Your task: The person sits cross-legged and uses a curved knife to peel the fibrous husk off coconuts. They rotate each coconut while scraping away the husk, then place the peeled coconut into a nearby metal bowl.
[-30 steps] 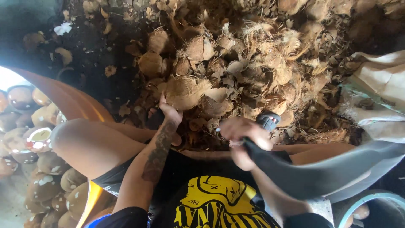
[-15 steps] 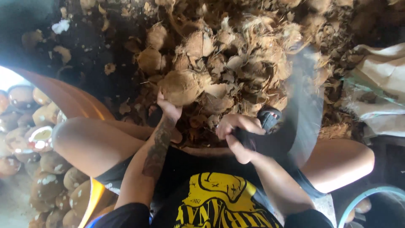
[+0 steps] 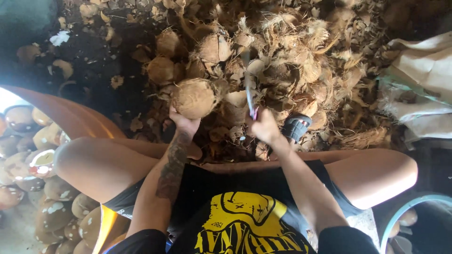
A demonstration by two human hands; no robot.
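At the bottom of the frame a black garment with a yellow print (image 3: 242,228) is seen, with two bare knees spread to either side above it. From there both forearms are extended up toward the centre of the picture.

The left hand (image 3: 184,124) is cupped under a round, fibrous coconut (image 3: 194,98), which is held up from below, just left of centre; the fingers are curled against its lower side and the shell rests on them. The right hand (image 3: 265,127) is closed in a fist around the handle of a blade (image 3: 248,89), just right of centre and level with the left hand. The blade is blurred, its long axis standing nearly upright in the frame, the edge rising from the fist toward the top.

The coconut is found to the left of the blade, near it but apart, with a narrow gap of husk between them. The coconut is nearer the left hand, which touches it; the right hand is kept clear of it.

At the lower left, a heap of peeled coconuts (image 3: 44,197) is gathered beside an orange basin rim (image 3: 70,115). A dark sandal (image 3: 296,127) is seen just right of the fist. Beyond the hands, a wide pile of torn husk (image 3: 301,61) is spread across the upper frame, and pale sacking (image 3: 423,80) is bunched at the right edge.
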